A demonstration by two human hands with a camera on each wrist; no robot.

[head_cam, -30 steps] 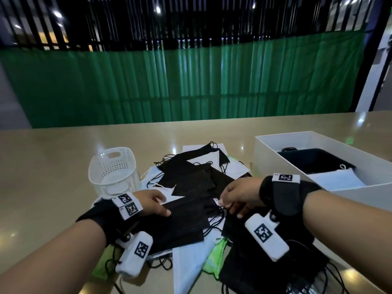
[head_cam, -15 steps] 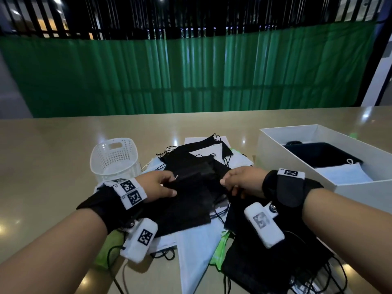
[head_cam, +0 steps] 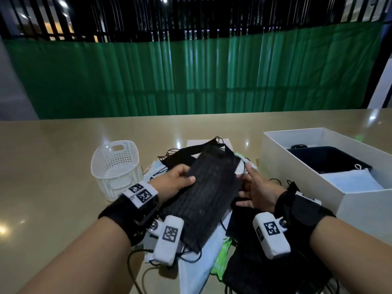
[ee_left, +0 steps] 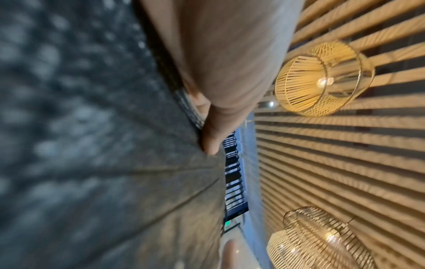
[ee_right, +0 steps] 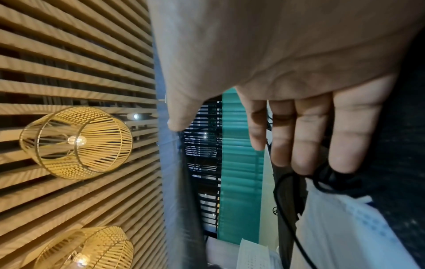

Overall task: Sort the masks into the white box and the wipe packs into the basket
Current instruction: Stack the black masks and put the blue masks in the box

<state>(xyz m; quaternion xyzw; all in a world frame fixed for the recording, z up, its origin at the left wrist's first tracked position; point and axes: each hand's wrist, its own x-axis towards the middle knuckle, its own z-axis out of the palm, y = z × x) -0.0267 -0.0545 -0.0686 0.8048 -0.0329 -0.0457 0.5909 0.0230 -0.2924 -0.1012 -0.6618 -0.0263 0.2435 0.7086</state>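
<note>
A black mask [head_cam: 209, 195] is pinched at its left edge by the left hand [head_cam: 172, 183], the thumb laid across the top face and the other fingers hidden beneath. The right hand [head_cam: 255, 190] is held at the mask's right edge with its fingers nearly straight and loosely spread; in the right wrist view an ear loop is seen at the fingertips [ee_right: 306, 163], but whether it is gripped cannot be told. The mask is raised above the pile, its long axis running from near-left to far-right, the far end pointing between the basket [head_cam: 116, 166] and the white box [head_cam: 297, 172]. No brand or readable writing is seen; only square black-and-white coded tags are carried on the wrist bands [head_cam: 141, 194]. Below the hands, a heap of more masks [head_cam: 250, 270] is spread on the table [head_cam: 53, 177], black ones and white ones overlapping, their number not countable. One green wipe pack [head_cam: 222, 257] is seen under the heap's near edge. One basket stands upright to the left of the pile. One white box is set to the right, with one black mask and one white mask [head_cam: 350, 181] seen inside it.
</note>
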